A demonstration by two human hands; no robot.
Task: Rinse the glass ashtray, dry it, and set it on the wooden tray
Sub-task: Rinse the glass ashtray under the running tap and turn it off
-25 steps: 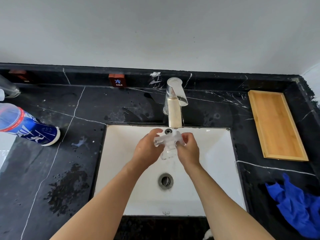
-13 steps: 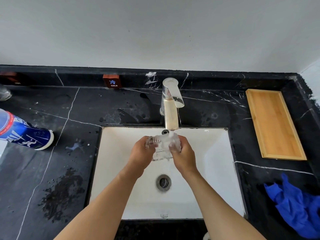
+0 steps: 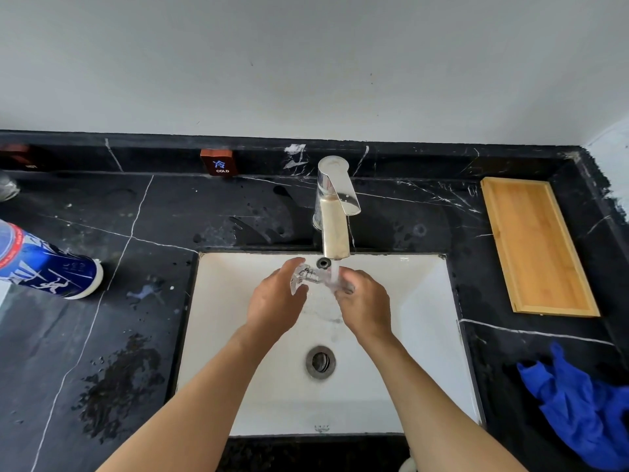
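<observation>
The clear glass ashtray (image 3: 311, 277) is held between both hands over the white sink (image 3: 422, 301), right under the spout of the faucet (image 3: 335, 212). Water runs from the spout onto its right side. My left hand (image 3: 275, 303) grips its left edge and my right hand (image 3: 366, 303) grips its right edge. The empty wooden tray (image 3: 536, 247) lies on the black counter at the right, beyond the sink. A crumpled blue cloth (image 3: 578, 407) lies on the counter at the near right.
A blue and white can (image 3: 47, 267) lies on its side at the left of the black marble counter (image 3: 102, 335). Wet patches mark the counter left of the sink. A small red COLD sign (image 3: 218, 163) stands at the back ledge.
The ashtray has been turned in my hands under the running water, now lying flatter. Both hands stay under the spout.
</observation>
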